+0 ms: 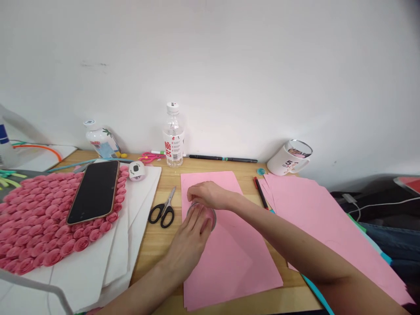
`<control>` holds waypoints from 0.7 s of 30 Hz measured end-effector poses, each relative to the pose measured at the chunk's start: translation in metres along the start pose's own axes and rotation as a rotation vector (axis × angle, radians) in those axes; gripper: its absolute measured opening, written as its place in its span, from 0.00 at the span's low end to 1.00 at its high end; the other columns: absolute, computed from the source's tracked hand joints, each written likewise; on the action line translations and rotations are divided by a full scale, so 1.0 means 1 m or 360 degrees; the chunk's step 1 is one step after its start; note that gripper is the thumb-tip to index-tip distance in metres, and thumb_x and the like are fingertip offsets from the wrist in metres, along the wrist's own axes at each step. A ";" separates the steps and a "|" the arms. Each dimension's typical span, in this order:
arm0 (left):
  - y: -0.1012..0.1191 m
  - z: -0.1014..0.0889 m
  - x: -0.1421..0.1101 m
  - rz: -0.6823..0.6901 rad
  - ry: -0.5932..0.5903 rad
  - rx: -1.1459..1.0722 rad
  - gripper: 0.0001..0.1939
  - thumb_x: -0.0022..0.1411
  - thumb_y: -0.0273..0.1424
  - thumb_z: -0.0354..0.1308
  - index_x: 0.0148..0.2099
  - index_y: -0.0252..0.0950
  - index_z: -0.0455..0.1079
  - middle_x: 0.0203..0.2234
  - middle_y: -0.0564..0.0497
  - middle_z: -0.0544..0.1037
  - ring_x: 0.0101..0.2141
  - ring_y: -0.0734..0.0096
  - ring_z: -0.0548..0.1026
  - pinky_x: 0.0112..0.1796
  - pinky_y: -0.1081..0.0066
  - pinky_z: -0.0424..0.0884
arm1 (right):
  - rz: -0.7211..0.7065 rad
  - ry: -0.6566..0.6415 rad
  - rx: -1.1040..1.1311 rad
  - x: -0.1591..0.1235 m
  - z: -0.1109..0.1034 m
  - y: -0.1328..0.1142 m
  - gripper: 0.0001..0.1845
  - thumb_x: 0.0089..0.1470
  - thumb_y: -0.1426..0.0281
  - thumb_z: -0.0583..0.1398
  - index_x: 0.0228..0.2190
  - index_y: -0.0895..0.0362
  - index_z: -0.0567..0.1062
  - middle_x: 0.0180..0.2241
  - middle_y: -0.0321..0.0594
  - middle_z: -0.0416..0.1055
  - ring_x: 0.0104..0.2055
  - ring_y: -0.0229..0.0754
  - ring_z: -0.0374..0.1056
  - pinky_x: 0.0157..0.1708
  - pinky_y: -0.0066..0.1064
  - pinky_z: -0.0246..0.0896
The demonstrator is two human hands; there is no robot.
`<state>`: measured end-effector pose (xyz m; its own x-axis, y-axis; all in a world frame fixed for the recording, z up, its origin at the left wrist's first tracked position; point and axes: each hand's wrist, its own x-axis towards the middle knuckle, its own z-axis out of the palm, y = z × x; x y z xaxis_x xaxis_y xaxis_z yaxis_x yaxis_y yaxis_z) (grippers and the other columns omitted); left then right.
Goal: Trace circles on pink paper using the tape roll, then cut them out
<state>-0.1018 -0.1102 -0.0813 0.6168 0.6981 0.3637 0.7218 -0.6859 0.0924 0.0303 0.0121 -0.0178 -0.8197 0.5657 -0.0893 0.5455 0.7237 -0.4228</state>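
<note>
A sheet of pink paper (pixel 229 262) lies on the wooden table, with at least one more sheet beneath it. On its upper left part rests a round, see-through disc with a grey rim (pixel 214 220), perhaps a lid. My left hand (pixel 188 243) holds it down, fingertips pressed onto its middle. My right hand (pixel 208 194) is curled closed at the disc's far rim; whatever its fingers hold is hidden behind them. Black-handled scissors (pixel 163 210) lie left of the paper, blades pointing away.
More pink sheets (pixel 305 210) lie right, beside a red-capped pen (pixel 260 192) and a tilted white mug (pixel 288 159). A bottle (pixel 173 135) stands near the wall. A phone (pixel 95 190) rests on pink paper roses (pixel 42 210) at left.
</note>
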 end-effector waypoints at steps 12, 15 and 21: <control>0.002 -0.002 0.002 -0.0107 -0.0260 -0.0016 0.33 0.52 0.18 0.47 0.62 0.35 0.56 0.62 0.38 0.57 0.63 0.42 0.48 0.56 0.41 0.54 | -0.0497 -0.0339 -0.0224 0.019 -0.014 -0.018 0.09 0.53 0.81 0.55 0.29 0.55 0.69 0.33 0.35 0.73 0.35 0.37 0.63 0.29 0.27 0.51; 0.001 -0.003 0.003 -0.0118 -0.0280 -0.0028 0.32 0.52 0.17 0.46 0.60 0.35 0.57 0.63 0.39 0.56 0.63 0.43 0.47 0.56 0.42 0.55 | -0.0461 -0.0356 -0.0180 0.022 -0.015 -0.016 0.09 0.52 0.80 0.56 0.26 0.55 0.69 0.31 0.34 0.72 0.34 0.37 0.64 0.29 0.26 0.52; 0.002 -0.005 0.007 -0.0105 -0.0306 0.0020 0.32 0.50 0.16 0.45 0.59 0.36 0.56 0.62 0.38 0.56 0.63 0.45 0.49 0.55 0.45 0.58 | -0.0385 -0.0284 -0.0112 0.019 -0.015 0.004 0.09 0.51 0.80 0.56 0.26 0.55 0.68 0.29 0.35 0.70 0.31 0.36 0.62 0.28 0.26 0.52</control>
<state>-0.0978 -0.1082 -0.0740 0.6155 0.7687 0.1737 0.7659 -0.6355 0.0983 0.0202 0.0318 -0.0078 -0.9415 0.3000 -0.1535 0.3366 0.8579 -0.3881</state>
